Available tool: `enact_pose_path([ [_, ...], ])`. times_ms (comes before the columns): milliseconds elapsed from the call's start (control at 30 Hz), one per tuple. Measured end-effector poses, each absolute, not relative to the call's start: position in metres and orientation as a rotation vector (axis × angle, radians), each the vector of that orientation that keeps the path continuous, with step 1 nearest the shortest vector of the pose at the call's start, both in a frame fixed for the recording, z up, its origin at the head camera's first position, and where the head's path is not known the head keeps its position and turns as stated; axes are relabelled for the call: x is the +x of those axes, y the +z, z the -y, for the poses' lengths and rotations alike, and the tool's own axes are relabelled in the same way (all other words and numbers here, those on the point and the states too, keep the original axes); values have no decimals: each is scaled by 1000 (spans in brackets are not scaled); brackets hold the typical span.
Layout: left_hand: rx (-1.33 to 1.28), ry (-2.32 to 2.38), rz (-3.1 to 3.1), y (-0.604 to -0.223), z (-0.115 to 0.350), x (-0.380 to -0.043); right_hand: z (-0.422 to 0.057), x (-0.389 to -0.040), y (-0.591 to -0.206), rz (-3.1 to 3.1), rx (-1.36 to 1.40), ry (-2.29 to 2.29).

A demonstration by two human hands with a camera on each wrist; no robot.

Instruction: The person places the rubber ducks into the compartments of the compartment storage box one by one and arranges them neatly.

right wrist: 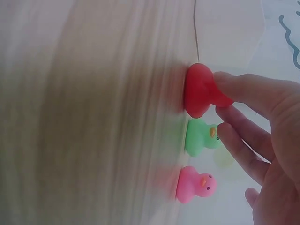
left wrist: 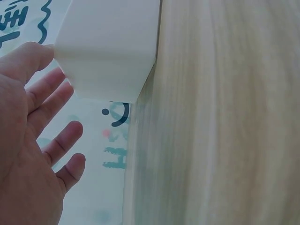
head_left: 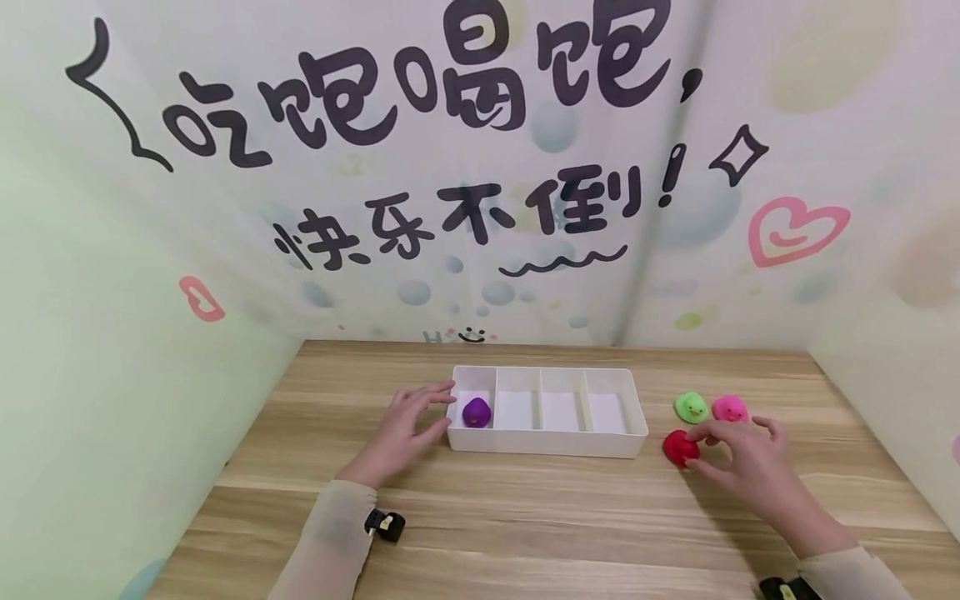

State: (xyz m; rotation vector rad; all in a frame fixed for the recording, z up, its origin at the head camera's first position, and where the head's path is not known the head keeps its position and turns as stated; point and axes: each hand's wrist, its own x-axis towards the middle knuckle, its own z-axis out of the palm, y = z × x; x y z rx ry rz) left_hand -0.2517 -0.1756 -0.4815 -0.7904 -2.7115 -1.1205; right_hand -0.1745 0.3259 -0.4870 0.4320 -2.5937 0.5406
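A white tray [head_left: 547, 443] with four compartments stands on the wooden table, and a purple duck [head_left: 476, 412] sits in its leftmost compartment. My left hand [head_left: 411, 423] is at the tray's left end with its fingers straight and spread. In the left wrist view the left hand [left wrist: 33, 140] has its thumb at the corner of the tray [left wrist: 110, 51]. To the right of the tray stand a red duck [head_left: 678, 447], a green duck [head_left: 691, 407] and a pink duck [head_left: 729, 408]. My right hand [head_left: 738, 458] reaches over them. One fingertip [right wrist: 225, 82] touches the red duck [right wrist: 199, 91], and the other fingers are spread beside the green duck [right wrist: 199, 138] and the pink duck [right wrist: 194, 184].
The wooden table [head_left: 525, 517] is closed in by decorated walls at the back, left and right. The tray's three other compartments hold nothing. Black wrist cameras [head_left: 385, 523] sit on both forearms.
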Motion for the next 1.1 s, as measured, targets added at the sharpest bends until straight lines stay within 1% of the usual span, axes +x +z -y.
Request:
enact_pose_path([
  [500, -803, -1122, 2716, -483, 175, -253, -325, -171, -483, 2550, 419, 576],
  [1100, -787, -1147, 2712, -483, 176, -252, -306, -181, -453, 2390, 488, 543],
])
